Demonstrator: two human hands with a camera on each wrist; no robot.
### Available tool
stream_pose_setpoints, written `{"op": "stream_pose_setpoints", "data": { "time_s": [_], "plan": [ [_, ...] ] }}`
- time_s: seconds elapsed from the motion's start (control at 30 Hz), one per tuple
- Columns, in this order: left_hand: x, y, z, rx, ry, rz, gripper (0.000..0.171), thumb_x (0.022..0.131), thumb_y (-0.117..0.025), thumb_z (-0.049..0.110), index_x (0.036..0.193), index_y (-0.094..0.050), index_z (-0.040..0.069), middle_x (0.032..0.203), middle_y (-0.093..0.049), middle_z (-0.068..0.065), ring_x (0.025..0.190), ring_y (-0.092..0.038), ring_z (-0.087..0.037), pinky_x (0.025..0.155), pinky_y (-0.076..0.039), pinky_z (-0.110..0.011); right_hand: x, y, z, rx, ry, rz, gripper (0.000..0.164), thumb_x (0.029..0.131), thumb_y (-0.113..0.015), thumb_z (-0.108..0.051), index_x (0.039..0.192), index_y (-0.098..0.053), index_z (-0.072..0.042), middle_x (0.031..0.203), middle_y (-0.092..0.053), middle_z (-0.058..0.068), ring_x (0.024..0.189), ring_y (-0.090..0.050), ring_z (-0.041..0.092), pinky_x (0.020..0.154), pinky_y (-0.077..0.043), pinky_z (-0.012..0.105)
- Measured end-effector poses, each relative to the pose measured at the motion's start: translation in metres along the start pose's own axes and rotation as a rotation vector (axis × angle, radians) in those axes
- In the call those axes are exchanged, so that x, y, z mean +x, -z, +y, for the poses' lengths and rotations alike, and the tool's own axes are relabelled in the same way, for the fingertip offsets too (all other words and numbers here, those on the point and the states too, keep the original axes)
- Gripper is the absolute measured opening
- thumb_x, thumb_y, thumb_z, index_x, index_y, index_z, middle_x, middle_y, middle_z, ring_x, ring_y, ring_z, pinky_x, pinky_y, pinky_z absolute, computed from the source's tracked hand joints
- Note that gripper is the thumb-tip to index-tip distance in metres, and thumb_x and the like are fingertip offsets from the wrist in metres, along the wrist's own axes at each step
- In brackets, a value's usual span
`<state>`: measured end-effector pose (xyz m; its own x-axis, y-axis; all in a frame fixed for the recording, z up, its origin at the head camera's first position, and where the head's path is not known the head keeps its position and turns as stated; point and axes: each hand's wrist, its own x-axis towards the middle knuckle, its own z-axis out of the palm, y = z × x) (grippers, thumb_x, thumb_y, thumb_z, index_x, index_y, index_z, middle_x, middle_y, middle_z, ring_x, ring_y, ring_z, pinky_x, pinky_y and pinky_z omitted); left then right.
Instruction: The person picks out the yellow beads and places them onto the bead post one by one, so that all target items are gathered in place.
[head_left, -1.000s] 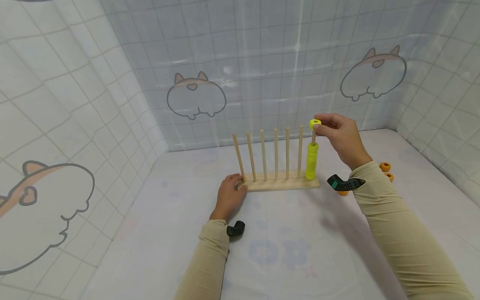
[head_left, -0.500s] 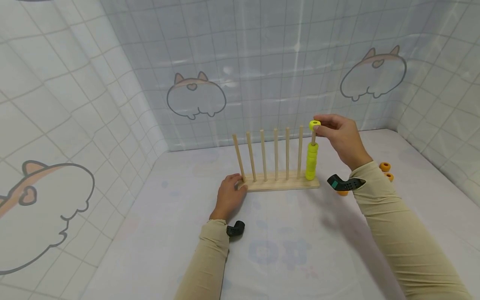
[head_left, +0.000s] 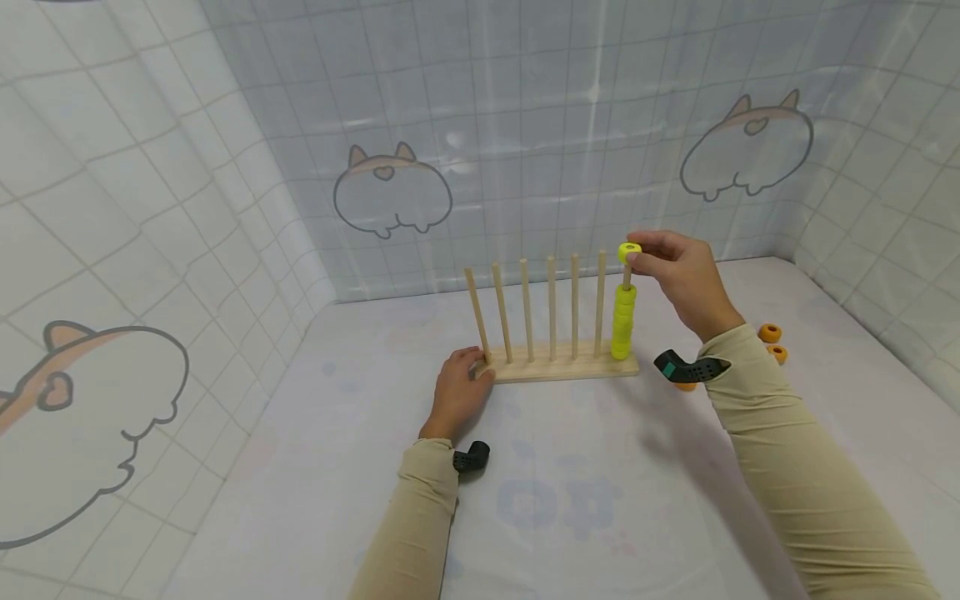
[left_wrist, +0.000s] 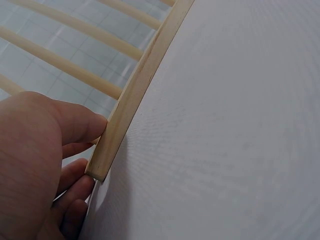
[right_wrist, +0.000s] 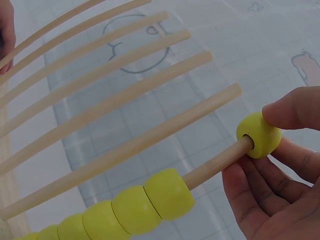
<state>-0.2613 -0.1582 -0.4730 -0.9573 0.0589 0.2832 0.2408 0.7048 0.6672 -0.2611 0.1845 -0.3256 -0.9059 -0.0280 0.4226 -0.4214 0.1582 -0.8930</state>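
A wooden rack with several upright pegs has a flat base (head_left: 558, 369) on the table. My left hand (head_left: 457, 392) grips the left end of that base, thumb on its front edge in the left wrist view. Yellow beads (head_left: 622, 323) are stacked on the rightmost peg. Over the top of this peg my right hand (head_left: 686, 275) pinches another yellow bead (right_wrist: 259, 135) between thumb and fingers. The peg's tip (right_wrist: 242, 147) sits in the bead's hole, and bare peg shows between it and the stack. The other pegs (head_left: 552, 308) carry no beads.
Several orange beads (head_left: 769, 333) lie on the table to the right, one partly hidden behind the right wrist's black camera band (head_left: 686, 367). A tile-patterned sheet (head_left: 517, 150) with cartoon animals rises behind the rack and along both sides.
My right hand and the pinched yellow bead have moved down very slightly along the peg. The left hand and the rack have stayed in place.
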Motion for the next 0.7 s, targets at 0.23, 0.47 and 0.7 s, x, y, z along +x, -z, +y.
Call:
{"op": "stream_pose_setpoints", "data": {
  "time_s": [0.23,0.47,0.7],
  "plan": [
    [-0.0002,-0.0004,-0.0006,0.005,-0.004,0.003,0.043,0.094,-0.065,0.022,0.133,-0.064,0.002,0.143,-0.053,-0.012,0.134,-0.045,-0.033,0.111,-0.035,-0.049,0.0006,0.0004,0.0008,-0.006,-0.002,-0.007,0.043,0.097,-0.068,-0.022,0.133,-0.061,0.0,0.119,-0.064,0.008,0.101,-0.063,0.017,0.09,-0.052,0.022],
    [0.0001,-0.0009,-0.0009,0.002,0.0,0.004,0.043,0.094,-0.066,0.022,0.132,-0.064,0.003,0.143,-0.053,-0.011,0.134,-0.045,-0.032,0.111,-0.035,-0.049,0.0006,0.0021,0.001,-0.04,-0.025,-0.008,0.043,0.097,-0.067,-0.025,0.133,-0.061,-0.001,0.128,-0.062,0.011,0.109,-0.061,0.016,0.094,-0.05,0.024],
    [-0.0001,0.0001,-0.0009,0.012,-0.001,0.0,0.044,0.094,-0.066,0.022,0.133,-0.063,0.003,0.143,-0.053,-0.011,0.134,-0.045,-0.032,0.111,-0.035,-0.048,-0.0004,0.004,0.002,-0.047,-0.036,-0.008,0.044,0.098,-0.067,-0.025,0.132,-0.06,0.0,0.128,-0.062,0.01,0.109,-0.06,0.018,0.093,-0.051,0.025]
  ]
}}
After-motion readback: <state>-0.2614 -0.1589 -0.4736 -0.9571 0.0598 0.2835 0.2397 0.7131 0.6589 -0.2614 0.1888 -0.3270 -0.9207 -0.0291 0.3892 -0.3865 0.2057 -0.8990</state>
